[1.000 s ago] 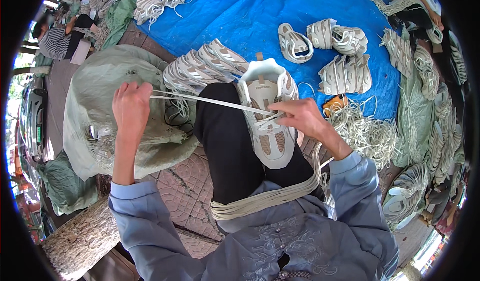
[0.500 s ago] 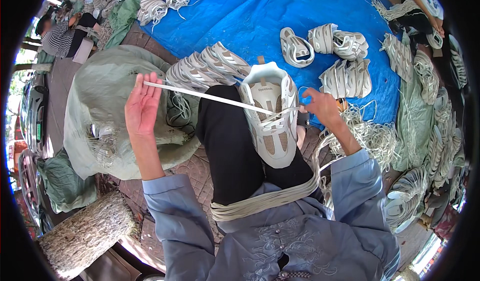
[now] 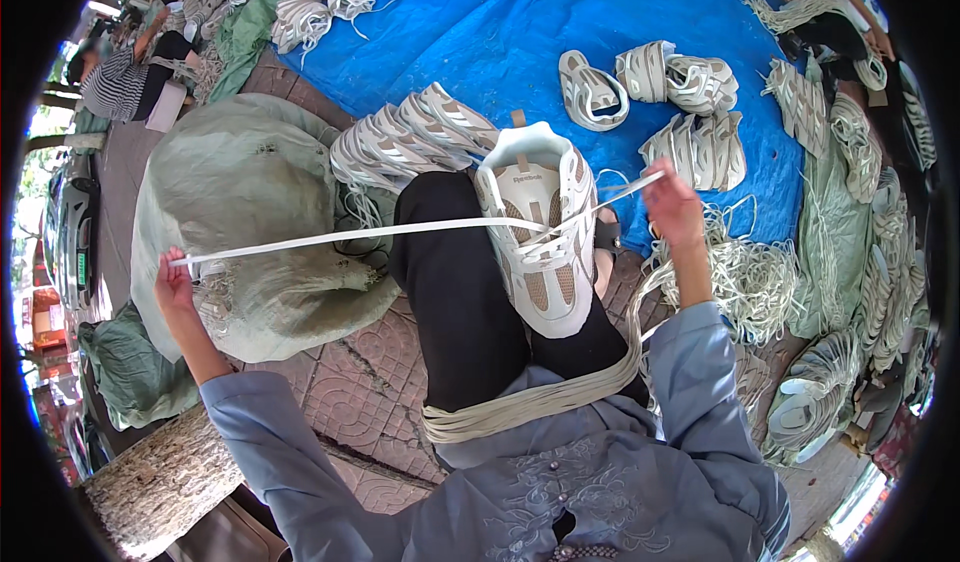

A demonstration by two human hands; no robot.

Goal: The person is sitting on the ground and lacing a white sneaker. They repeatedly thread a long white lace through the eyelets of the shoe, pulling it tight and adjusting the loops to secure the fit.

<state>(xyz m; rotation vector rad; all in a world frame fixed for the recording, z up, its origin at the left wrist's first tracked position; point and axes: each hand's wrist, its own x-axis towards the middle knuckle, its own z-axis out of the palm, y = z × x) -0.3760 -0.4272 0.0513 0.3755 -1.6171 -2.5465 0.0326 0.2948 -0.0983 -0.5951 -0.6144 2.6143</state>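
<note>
A white and beige sneaker upper rests across my black-clad knees, toe toward me, with a white shoelace threaded through its lower eyelets. Far out to the left, my left hand pinches one end of that lace, which runs taut from the upper. The shorter end is pinched by my right hand, just right of the upper and raised. A bundle of loose cream laces lies across my lap.
A blue tarp spreads ahead, bearing several stacked sneaker uppers. More nested uppers lean beside my left knee, near a grey-green sack. Tangled laces lie at right. A log is at lower left; other people sit farther off.
My left hand has swung outward and down to the left, drawing a longer stretch of lace. My right hand has moved slightly right and up, pulling the other end.
</note>
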